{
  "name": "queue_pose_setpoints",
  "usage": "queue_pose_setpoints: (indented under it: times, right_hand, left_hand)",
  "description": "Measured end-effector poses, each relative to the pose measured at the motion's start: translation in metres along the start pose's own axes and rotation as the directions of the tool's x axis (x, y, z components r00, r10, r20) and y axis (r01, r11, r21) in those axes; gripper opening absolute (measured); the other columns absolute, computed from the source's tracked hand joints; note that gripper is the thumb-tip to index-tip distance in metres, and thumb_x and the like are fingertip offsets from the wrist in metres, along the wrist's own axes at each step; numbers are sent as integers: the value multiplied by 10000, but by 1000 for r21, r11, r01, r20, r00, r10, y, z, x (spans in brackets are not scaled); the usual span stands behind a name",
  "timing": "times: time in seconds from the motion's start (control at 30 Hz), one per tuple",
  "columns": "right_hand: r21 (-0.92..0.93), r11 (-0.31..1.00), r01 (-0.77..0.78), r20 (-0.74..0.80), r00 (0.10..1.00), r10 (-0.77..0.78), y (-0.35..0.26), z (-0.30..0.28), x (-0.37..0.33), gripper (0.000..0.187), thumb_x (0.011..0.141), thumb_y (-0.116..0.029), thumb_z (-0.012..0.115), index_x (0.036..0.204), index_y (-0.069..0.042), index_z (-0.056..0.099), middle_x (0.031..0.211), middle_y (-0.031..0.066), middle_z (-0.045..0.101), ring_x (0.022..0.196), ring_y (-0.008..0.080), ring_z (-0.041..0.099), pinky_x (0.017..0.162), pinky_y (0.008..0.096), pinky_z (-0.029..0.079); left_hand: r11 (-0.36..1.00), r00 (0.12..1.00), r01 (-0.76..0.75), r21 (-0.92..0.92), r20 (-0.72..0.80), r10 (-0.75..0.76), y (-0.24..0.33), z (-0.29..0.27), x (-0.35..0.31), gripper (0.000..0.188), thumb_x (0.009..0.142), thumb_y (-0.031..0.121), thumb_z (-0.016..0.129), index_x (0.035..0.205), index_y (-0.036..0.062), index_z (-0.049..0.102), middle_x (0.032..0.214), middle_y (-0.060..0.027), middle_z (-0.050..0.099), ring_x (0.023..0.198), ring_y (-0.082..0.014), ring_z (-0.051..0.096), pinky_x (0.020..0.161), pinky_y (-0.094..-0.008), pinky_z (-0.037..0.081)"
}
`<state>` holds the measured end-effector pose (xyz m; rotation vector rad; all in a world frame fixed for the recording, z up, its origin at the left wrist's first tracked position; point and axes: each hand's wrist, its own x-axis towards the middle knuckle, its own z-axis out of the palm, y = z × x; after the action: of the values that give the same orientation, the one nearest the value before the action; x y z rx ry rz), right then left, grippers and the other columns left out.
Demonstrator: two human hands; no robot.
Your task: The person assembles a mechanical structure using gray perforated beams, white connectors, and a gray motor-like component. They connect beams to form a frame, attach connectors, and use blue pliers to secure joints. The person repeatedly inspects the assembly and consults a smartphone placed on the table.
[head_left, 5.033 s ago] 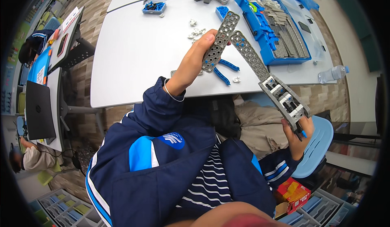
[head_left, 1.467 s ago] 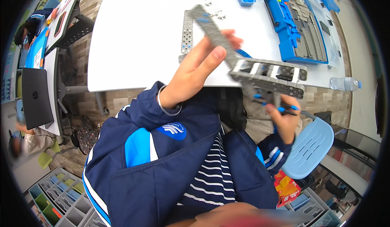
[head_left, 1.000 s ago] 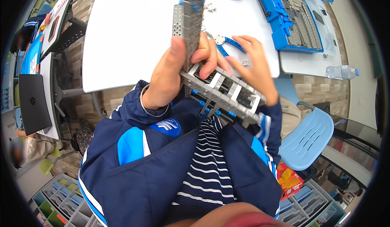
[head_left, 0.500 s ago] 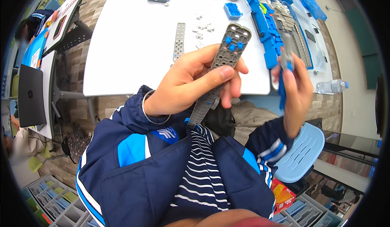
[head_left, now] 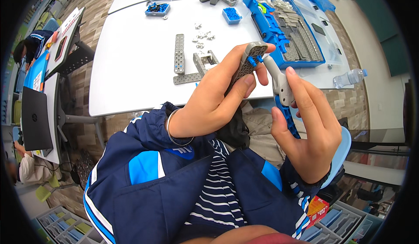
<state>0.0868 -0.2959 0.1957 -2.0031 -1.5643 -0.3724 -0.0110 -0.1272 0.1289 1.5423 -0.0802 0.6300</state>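
Observation:
My left hand (head_left: 205, 102) is closed round a dark grey perforated building beam (head_left: 254, 48), held tilted above the table's front edge. Short blue connector pins (head_left: 252, 62) stick out of the beam's face near its upper end. My right hand (head_left: 313, 134) grips a plier-like tool (head_left: 283, 90) with a grey head and blue handles between thumb and fingers. The tool's grey tip points up at the pins, very close to them; whether it touches cannot be made out. The lower part of the beam is hidden behind my left hand.
On the white table (head_left: 131, 69) lie grey beams (head_left: 179, 54), a grey frame piece (head_left: 201, 64) and small white parts (head_left: 205, 36). Behind are boxes of blue pins (head_left: 231, 16) and blue-black pins (head_left: 157, 9). A blue parts case (head_left: 286, 60) and water bottle (head_left: 349, 79) stand right.
The tool has come left and up to the pins, its head now beside the beam. My left hand has turned the beam more edge-on. The view has shifted slightly.

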Motion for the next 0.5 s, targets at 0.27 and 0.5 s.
queue_pose_setpoints:
  times: [0.27, 0.5]
  right_hand:
    - [-47, 995, 87, -27, 996, -88, 7, 5, -5, 566, 716, -82, 777, 1261, 4, 651, 1031, 147, 649, 798, 278, 642, 693, 365, 537]
    - [-201, 978, 62, -15, 998, -66, 4, 9, -16, 558, 739, -126, 771, 1263, 13, 637, 1072, 153, 637, 813, 288, 626, 685, 378, 531]
  left_hand:
    - [997, 999, 30, 77, -46, -27, -2, 8, -1, 492, 963, -57, 437, 1446, 33, 428, 994, -111, 595, 920, -183, 578, 863, -297, 459]
    - [940, 996, -15, 342, -82, 45, -6, 17, -3, 504, 965, -70, 452, 1458, 26, 409, 913, -65, 560, 795, -119, 529, 744, -267, 455]
